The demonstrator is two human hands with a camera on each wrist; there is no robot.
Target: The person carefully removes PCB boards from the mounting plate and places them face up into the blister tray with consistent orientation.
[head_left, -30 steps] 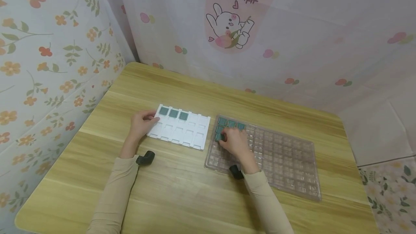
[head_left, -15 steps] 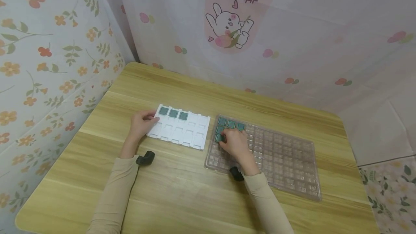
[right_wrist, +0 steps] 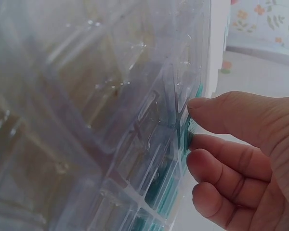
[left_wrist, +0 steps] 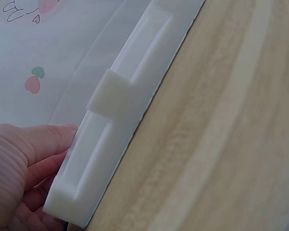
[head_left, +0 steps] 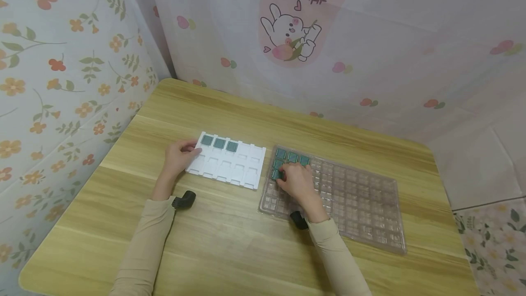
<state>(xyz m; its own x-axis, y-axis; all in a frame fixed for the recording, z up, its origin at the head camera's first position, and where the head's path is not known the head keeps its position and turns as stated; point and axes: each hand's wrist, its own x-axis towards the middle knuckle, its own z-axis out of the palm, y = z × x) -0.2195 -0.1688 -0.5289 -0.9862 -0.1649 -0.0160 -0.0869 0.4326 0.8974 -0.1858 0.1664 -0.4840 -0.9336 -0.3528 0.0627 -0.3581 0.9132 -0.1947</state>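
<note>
My left hand (head_left: 178,159) holds the left edge of a white slotted tray (head_left: 219,156), the thumb on its rim and the fingers beside and below it in the left wrist view. Three square green chips (head_left: 219,143) lie in the far row of that tray. Over the clear plastic tray (head_left: 363,204), my right hand (head_left: 299,179) pinches a green chip (head_left: 276,175) at a pocket near the left side. Several other green chips (head_left: 292,156) sit in pockets just beyond. The right wrist view shows thumb and forefinger at the chip's edges, its face mostly hidden.
Both trays lie on a wood-grain table (head_left: 230,245), with a narrow gap between them. A printed curtain (head_left: 382,58) hangs behind the table, and a flowered one (head_left: 70,104) hangs at the left. Black wrist cameras (head_left: 185,200) stick out at both cuffs.
The chip at my right fingertips has shifted slightly toward me, opening a small gap from the chip beyond it. My left hand and both trays have stayed in place.
</note>
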